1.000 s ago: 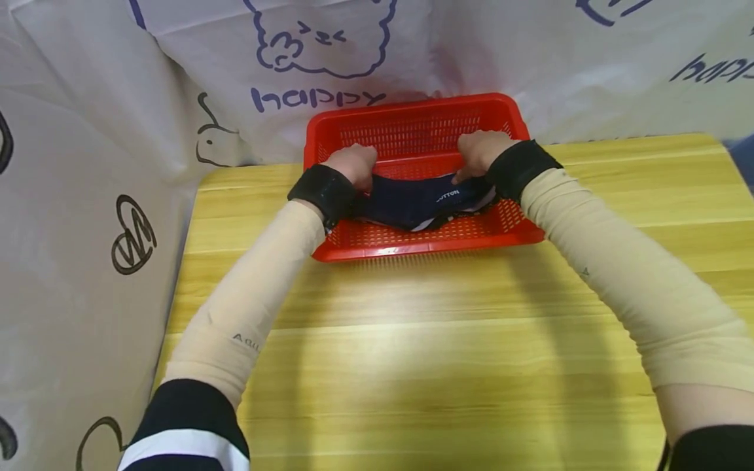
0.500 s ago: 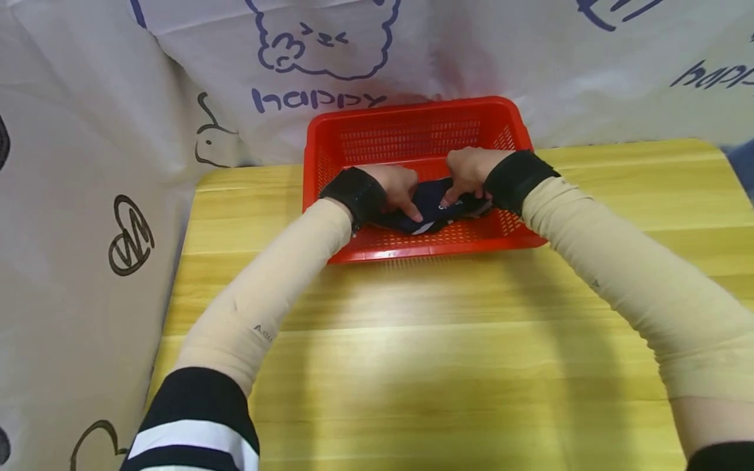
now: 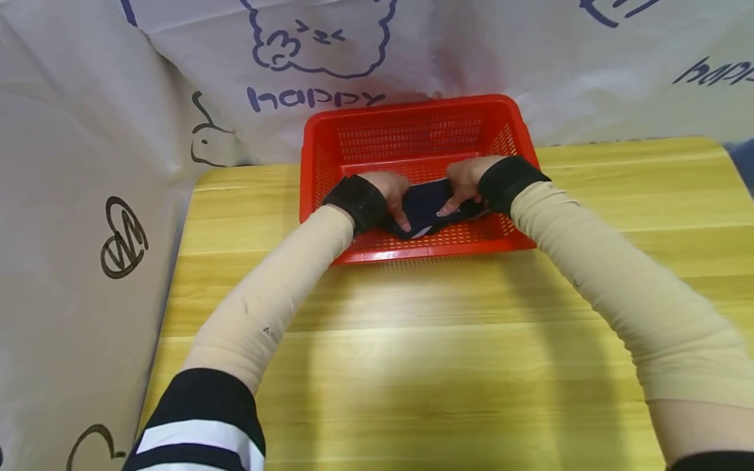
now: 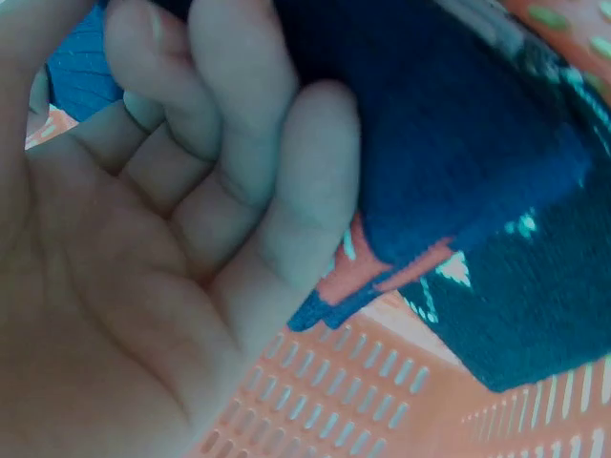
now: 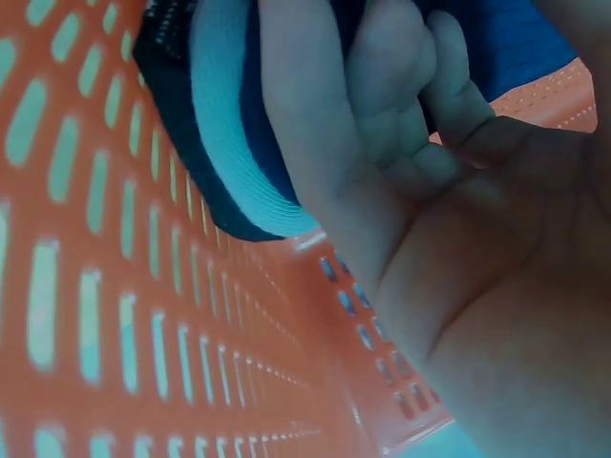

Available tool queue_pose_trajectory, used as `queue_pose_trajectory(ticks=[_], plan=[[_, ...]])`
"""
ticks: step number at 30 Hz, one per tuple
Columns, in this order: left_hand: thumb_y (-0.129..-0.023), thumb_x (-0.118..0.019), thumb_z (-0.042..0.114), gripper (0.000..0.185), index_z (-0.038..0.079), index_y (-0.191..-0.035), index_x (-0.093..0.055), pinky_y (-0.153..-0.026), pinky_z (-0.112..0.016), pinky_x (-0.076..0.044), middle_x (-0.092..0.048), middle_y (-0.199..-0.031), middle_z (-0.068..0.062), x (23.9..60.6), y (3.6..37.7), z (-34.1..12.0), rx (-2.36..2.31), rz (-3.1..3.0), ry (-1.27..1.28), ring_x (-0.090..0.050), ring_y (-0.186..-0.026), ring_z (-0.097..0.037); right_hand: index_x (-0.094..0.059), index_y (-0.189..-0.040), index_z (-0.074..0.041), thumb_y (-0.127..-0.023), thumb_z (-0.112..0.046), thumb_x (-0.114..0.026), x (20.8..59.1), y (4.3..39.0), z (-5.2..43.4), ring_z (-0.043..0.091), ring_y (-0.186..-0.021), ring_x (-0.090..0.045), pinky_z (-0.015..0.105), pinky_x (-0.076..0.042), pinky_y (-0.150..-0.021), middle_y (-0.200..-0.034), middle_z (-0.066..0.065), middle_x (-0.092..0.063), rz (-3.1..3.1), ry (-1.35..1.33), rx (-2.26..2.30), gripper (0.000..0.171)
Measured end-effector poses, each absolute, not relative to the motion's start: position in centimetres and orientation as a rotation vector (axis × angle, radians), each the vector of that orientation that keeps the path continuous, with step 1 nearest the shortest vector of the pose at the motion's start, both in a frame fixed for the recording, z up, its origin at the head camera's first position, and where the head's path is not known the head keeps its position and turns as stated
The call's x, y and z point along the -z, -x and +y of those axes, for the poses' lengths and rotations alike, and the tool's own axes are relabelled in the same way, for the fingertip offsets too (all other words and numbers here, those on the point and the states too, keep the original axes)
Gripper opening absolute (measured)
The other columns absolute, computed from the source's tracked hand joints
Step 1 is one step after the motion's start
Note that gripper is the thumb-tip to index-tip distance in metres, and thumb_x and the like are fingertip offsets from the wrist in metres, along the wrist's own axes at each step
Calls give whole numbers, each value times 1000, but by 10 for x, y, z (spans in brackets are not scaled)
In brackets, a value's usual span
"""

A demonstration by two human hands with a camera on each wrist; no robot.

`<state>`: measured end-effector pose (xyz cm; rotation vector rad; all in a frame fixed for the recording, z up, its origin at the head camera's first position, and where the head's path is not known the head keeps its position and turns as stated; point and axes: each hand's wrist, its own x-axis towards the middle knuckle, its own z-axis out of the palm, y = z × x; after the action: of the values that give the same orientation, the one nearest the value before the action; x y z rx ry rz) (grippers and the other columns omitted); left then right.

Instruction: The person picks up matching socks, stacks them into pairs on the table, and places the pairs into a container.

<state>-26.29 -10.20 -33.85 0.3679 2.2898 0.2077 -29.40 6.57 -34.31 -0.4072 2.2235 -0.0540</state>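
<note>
Both hands now meet over a folded navy garment [image 3: 425, 204] inside the red basket [image 3: 412, 118] on the wooden surface [image 3: 412, 340], left hand [image 3: 390, 191] and right hand [image 3: 465, 183] gripping ends that were stretched apart a second ago.

A dark navy cloth [image 3: 425, 204] with a white band lies bunched and folded in the red basket [image 3: 412, 127], near its front wall.

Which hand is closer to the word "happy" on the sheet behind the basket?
Left. The left hand sits almost under the "happy" print, in the basket. The right hand is farther off to the right. Both grip the dark cloth.
</note>
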Motion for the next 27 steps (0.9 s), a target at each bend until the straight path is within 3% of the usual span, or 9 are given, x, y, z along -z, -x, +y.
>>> queue_pose_trajectory(ticks=[12, 17, 20, 24, 27], plan=[[-83, -78, 38, 60, 4, -127, -55, -104, -37, -44, -61, -127, -11, 349, 262, -105, -69, 2358, -460, -56, -114, -25, -56, -101, -3, -84, -48, -74, 339, 291, 59, 17, -68, -50, 27, -40, -61, -78, 3, -52, 2272, 447, -50, 51], [-83, -78, 39, 61, 4, -127, -55, -104, -37, -44, -61, -127, -11, 349, 262, -106, -74, 2360, -450, -56, -115, -25, -53, -112, -2, -83, -46, -75, 343, 292, 61, 21, -76, -53, 28, -47, -60, -89, 7, -54, 2268, 375, 25, 57], [-83, -78, 39, 61, 3, -127, -55, -103, -37, -45, -61, -126, -11, 352, 262, -105, -80, 2363, -453, -56, -111, -24, -56, -106, -1, -83, -46, -76, 349, 296, 66, 20, -71, -55, 29, -51, -57, -84, 7, -54, 2266, 382, 79, 55], [-82, -79, 40, 57, 2, -120, -59, -88, -32, -46, -62, -105, -7, 357, 264, -106, -99, 2380, -463, -53, -94, -21, -61, -86, -2, -84, -46, -74, 355, 299, 77, 16, -61, -56, 29, -55, -53, -69, 3, -51, 2273, 442, 183, 46], [-81, -79, 40, 47, 4, -106, -62, -72, -27, -43, -55, -87, -2, 361, 266, -108, -174, 2378, -436, -50, -80, -18, -64, -89, -1, -89, -42, -70, 357, 299, 85, 17, -64, -57, 30, -57, -56, -72, 4, -53, 2291, 433, 298, 42]])
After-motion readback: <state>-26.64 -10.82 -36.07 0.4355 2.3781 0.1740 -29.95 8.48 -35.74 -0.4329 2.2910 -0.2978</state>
